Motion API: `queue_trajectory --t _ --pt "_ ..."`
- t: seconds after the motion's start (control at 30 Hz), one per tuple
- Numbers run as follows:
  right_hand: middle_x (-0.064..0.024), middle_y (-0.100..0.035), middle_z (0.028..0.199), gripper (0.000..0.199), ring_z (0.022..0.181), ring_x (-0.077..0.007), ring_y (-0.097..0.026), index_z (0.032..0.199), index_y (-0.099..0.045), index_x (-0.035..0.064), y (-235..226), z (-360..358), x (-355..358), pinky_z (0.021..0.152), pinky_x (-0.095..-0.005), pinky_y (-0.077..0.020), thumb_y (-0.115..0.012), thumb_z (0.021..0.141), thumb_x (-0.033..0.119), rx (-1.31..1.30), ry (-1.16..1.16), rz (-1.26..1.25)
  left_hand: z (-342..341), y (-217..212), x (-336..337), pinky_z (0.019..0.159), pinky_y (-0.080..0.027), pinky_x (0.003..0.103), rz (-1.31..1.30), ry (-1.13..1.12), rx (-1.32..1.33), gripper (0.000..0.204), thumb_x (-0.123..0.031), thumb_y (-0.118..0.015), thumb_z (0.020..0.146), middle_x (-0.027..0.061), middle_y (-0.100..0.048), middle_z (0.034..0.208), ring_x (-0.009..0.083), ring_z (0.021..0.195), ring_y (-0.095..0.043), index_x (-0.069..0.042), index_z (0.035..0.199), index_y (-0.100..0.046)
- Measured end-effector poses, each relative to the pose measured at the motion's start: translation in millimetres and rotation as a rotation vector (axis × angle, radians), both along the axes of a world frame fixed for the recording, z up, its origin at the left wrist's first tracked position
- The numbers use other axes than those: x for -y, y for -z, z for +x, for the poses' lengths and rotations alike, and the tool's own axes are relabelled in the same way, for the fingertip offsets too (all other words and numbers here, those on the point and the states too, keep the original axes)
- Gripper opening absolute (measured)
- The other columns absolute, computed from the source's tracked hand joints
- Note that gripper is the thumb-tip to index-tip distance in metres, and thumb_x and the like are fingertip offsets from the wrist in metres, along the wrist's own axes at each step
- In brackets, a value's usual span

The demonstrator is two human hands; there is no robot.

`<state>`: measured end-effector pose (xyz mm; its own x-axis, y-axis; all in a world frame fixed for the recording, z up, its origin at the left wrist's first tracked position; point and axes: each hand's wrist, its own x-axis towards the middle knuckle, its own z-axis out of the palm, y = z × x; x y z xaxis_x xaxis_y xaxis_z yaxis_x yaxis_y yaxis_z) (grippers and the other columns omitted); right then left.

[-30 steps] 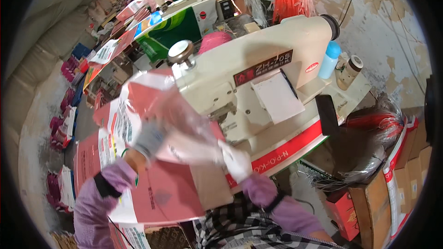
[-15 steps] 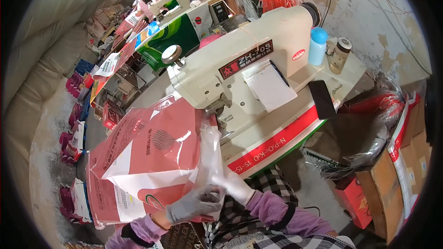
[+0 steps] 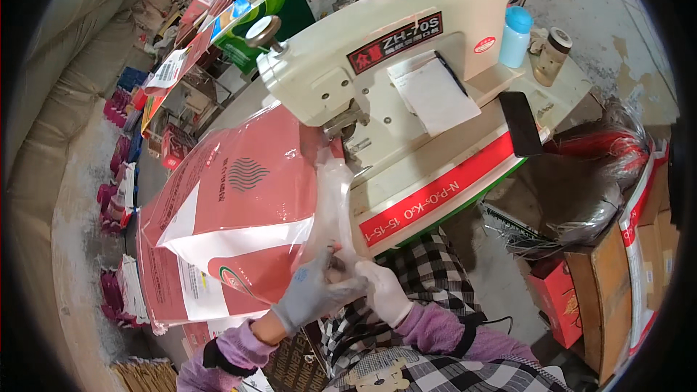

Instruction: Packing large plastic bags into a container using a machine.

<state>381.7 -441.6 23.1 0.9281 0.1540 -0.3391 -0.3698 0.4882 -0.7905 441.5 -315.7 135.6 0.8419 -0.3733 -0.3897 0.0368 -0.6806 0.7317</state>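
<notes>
A red-and-white woven bag (image 3: 247, 203) lies spread to the left of a cream industrial sewing machine (image 3: 305, 76), its upper right edge under the machine head. A translucent plastic liner (image 3: 335, 199) sticks out along the bag's right side, bunched toward me. My left hand (image 3: 314, 294), in a grey glove, pinches the liner's near end beside the bag's lower corner. Against it, my right hand (image 3: 386, 294), in a white glove, has its fingers curled on the same plastic. The fingertips of both hands are partly hidden where they meet.
On the machine table sit a notepad (image 3: 434, 94) with a pen, a black phone (image 3: 520, 123), a blue bottle (image 3: 515, 40) and a brown-lidded jar (image 3: 552, 58). Cardboard boxes (image 3: 599, 305) and plastic strands (image 3: 602, 174) are at right. Bundled stacks (image 3: 120, 294) line the left floor.
My hands have come up slightly and sit together at the liner's end. The right hand, blurred before, is now steady with fingers curled. The whole view has shifted, putting the machine higher.
</notes>
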Motion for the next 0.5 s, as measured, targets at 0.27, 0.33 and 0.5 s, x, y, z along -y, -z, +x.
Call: queue_trajectory --t 0.27,0.33,0.5 --pt "-0.0055 -0.066 0.085 0.048 0.077 -0.0111 -0.062 0.104 -0.065 -0.0035 3 6 1 0.068 -0.0262 -0.0495 -0.037 0.104 0.034 -0.128 -0.007 0.338 11 1 7 0.069 -0.05 0.03 0.349 0.552 0.262 0.031 -0.014 -0.062 0.091 0.0116 -0.067 0.084 0.0211 0.078 -0.067 -0.005 0.12 -0.059" --pt "-0.0056 -0.067 0.092 0.044 0.077 -0.0094 -0.061 0.106 -0.065 -0.0031 1 11 4 0.069 -0.0254 -0.0497 -0.042 0.103 0.035 -0.214 0.029 0.317 8 8 -8 0.075 -0.048 0.026 -0.22 0.067 -0.087 0.032 -0.01 -0.058 0.093 0.0005 -0.063 0.097 0.0111 0.085 -0.061 -0.003 0.124 -0.056" --pt "-0.0034 -0.068 0.097 0.04 0.081 -0.0095 -0.061 0.114 -0.063 -0.002 -9 25 4 0.073 -0.0255 -0.0502 -0.052 0.099 0.033 -0.04 -0.067 0.259 1 16 -54 0.076 -0.045 0.024 -0.457 -0.285 -0.371 0.027 -0.017 -0.053 0.098 -0.0032 -0.055 0.095 0.0086 0.087 -0.053 0.002 0.118 -0.054"
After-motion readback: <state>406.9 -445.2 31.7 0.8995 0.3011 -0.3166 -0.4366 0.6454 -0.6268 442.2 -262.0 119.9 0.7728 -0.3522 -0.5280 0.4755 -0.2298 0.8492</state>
